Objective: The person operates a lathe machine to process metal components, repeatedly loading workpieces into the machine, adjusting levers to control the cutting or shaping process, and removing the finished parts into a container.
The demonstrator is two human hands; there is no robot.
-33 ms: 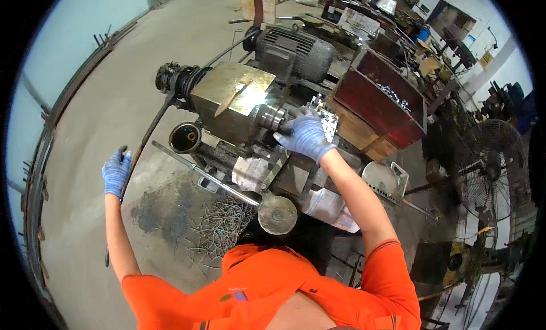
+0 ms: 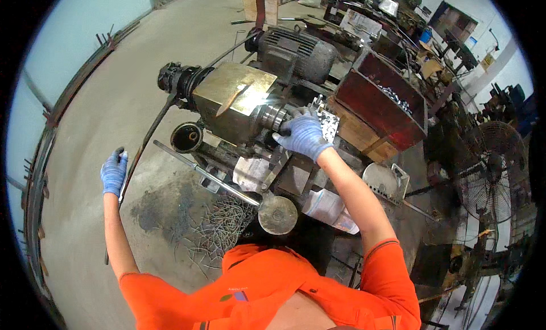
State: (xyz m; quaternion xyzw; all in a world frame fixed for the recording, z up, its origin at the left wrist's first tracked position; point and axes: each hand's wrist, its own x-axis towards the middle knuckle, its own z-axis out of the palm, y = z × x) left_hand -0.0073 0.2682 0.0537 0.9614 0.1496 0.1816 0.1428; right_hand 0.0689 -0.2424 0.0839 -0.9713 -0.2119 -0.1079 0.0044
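Note:
My right hand [image 2: 305, 135], in a blue glove with darkened fingertips, is at the front of the round metal chuck [image 2: 273, 118] on the machine. Its fingers bend in by the chuck face, with the thumb apart below. Whatever the fingertips hold, if anything, is hidden. Out to the left, my gloved left hand [image 2: 114, 173] is raised beside a long dark rod [image 2: 135, 158] that slants down from the machine. Its fingers are loosely bent, thumb apart, with nothing visible in them. A brass-coloured housing [image 2: 233, 88] backs the chuck, and a wooden-looking strip [image 2: 231, 101] lies on top.
A ribbed motor [image 2: 298, 52] sits behind the housing. To the right, a red bin [image 2: 372, 99] holds small metal parts. Thin metal rods [image 2: 222, 230] lie heaped on the floor near a round plate [image 2: 277, 215]. A caged fan [image 2: 490, 168] stands far right.
My left hand has shifted very slightly left and down. My right hand stays at the chuck with nearly the same pose.

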